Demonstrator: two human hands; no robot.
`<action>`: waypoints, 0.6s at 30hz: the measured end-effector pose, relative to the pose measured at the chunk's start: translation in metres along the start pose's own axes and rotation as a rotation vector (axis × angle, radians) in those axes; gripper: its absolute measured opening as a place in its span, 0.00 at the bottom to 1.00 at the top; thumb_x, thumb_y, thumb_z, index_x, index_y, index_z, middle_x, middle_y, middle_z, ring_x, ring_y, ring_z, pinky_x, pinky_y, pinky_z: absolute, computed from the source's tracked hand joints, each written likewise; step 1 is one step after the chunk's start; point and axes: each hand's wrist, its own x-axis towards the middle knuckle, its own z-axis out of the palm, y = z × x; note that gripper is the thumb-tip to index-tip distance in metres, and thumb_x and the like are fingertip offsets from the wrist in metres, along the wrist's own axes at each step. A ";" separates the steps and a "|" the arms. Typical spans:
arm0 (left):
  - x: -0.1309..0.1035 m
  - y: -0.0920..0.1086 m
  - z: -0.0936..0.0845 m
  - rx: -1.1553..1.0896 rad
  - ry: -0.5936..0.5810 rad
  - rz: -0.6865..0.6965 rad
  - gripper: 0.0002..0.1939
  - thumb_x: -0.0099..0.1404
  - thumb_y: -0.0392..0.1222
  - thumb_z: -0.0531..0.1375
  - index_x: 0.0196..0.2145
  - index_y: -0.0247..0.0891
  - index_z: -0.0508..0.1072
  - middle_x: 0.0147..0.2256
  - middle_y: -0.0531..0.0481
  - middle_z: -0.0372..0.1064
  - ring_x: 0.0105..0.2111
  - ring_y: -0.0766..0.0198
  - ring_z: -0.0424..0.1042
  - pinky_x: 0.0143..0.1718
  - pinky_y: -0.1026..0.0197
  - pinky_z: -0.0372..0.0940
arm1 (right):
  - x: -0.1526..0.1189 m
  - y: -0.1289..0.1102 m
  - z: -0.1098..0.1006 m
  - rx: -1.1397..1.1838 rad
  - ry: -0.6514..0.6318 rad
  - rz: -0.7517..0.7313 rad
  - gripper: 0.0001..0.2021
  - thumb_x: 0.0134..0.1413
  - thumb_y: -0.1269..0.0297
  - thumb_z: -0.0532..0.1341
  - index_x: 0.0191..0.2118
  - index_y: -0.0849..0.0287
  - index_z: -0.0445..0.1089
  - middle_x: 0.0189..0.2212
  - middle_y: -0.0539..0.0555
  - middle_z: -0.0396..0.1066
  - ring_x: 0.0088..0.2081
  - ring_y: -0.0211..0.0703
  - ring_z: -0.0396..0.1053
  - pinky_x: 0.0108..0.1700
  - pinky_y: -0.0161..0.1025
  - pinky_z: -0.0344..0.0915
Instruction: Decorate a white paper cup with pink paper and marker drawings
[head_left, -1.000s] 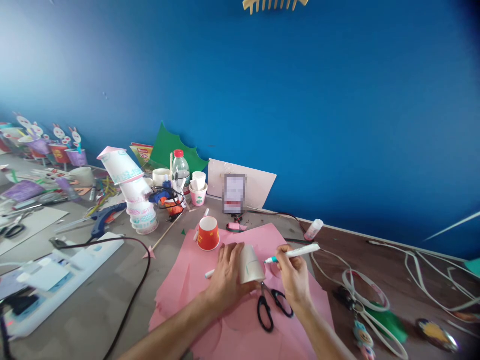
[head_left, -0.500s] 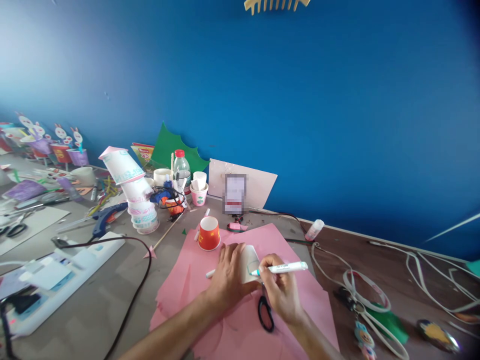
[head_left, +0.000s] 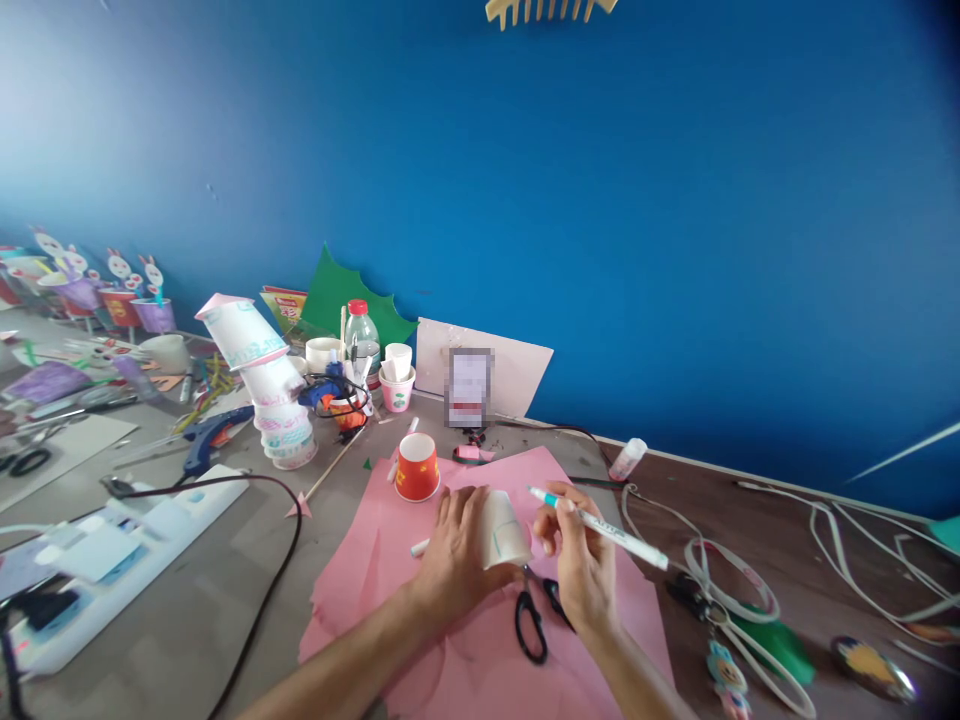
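Head view: a blue wall point(head_left: 637, 200) fills the upper part, above a grey and brown desk point(head_left: 247, 610). Pink paper point(head_left: 487, 665) spreads over the middle of the desk. To its left are a long white power strip point(head_left: 191, 500) and a leaning stack of decorated paper cups point(head_left: 274, 385) with a pink pointed top. A pale board point(head_left: 521, 375) and a jagged green sheet point(head_left: 330, 290) stand against the wall.

The two hands are apart, both over the pink paper. The left hand point(head_left: 454, 550) is closed around the side of a white paper cup point(head_left: 504, 530), whose wider end is toward the person; thin teal lines show on its side. The right hand point(head_left: 585, 575) grips a white marker point(head_left: 630, 545) between thumb and fingers, its teal-collared tip near the white cup but clear of it.

A blue glue gun point(head_left: 206, 437) lies beside the stack. Black-handled scissors point(head_left: 529, 628) lie on the pink paper between the hands, partly hidden. A red paper cup point(head_left: 417, 470) sits narrower end up near the far edge of the pink paper. A clear bottle point(head_left: 362, 330) with a red cap stands in front of the green sheet. A small white tube point(head_left: 628, 459) is beyond the right hand, near the wall.
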 end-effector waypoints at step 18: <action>-0.004 -0.008 0.004 -0.106 0.097 0.045 0.43 0.64 0.58 0.57 0.67 0.41 0.40 0.64 0.30 0.48 0.66 0.38 0.45 0.61 0.32 0.51 | 0.012 0.025 -0.007 -0.222 -0.040 -0.110 0.16 0.64 0.57 0.52 0.54 0.56 0.59 0.27 0.47 0.70 0.21 0.36 0.61 0.25 0.35 0.62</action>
